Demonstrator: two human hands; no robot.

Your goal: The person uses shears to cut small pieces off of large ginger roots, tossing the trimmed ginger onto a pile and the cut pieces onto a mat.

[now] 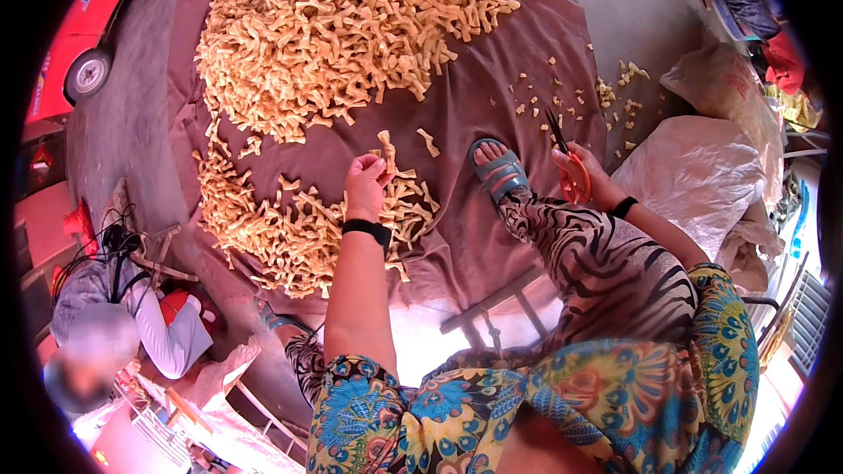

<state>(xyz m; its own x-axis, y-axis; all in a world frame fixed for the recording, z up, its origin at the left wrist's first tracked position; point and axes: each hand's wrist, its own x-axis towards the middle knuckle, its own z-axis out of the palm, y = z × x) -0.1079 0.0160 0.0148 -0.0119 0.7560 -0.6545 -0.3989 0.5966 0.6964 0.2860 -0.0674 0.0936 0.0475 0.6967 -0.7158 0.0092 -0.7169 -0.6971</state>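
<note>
A bone-shaped tan piece [387, 150] is at the fingertips of my left hand [366, 185], which is pinched above a small pile of similar pieces [283, 237]. Whether the fingers grip that piece or a smaller bit beside it is hard to tell. My right hand [588, 174] holds scissors with red handles [576, 179], their dark blades pointing up and away over the brown sheet. One loose piece [428, 143] lies on the sheet right of my left hand. Beyond it spreads a large heap of the same pieces [316, 46]. Small cut-off bits [552, 82] lie scattered beyond the scissors.
The brown sheet [487, 85] covers the floor. My sandalled foot [498, 168] rests on it between my hands. White woven sacks [691, 164] stand at the right. Another person [125, 316] sits at the lower left, and a red vehicle [79, 33] stands at the upper left.
</note>
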